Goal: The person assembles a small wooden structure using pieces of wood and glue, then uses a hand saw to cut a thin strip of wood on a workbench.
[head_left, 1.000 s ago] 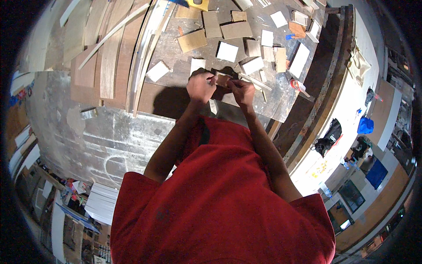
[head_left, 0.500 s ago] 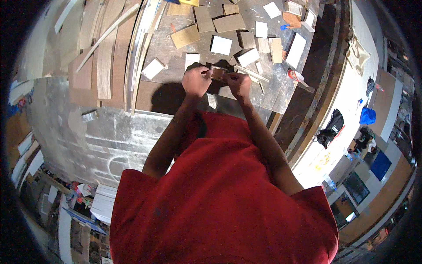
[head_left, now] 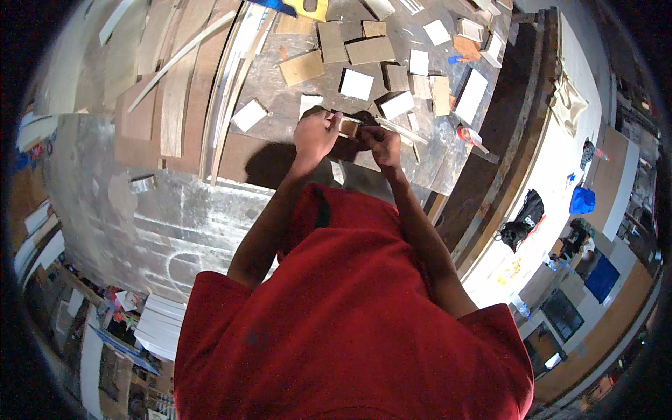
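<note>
My left hand (head_left: 316, 138) is closed on the left end of a small box-like wooden piece (head_left: 349, 127), which has pale edges. At its other end, my right hand (head_left: 383, 145) has its fingers pinched together against the piece. Both hands are just above the near part of the worktable (head_left: 294, 129). Thin wooden strips (head_left: 402, 129) lie right beside my right hand. Beyond the hands are a white block (head_left: 357, 85) and a brown wooden block (head_left: 302, 68). My fingers and shadow hide part of the held piece.
Long boards and strips (head_left: 171, 112) lie at the left. Several small wooden and white pieces are spread over the table, with a red-handled tool (head_left: 467, 137) near its right edge. A white surface (head_left: 483, 269) runs along the right, bearing a black bag (head_left: 523, 222).
The small wooden piece has been tilted, so more of its lit, pale inner side shows. Both hands stay on it, and the whole view has shifted slightly.
</note>
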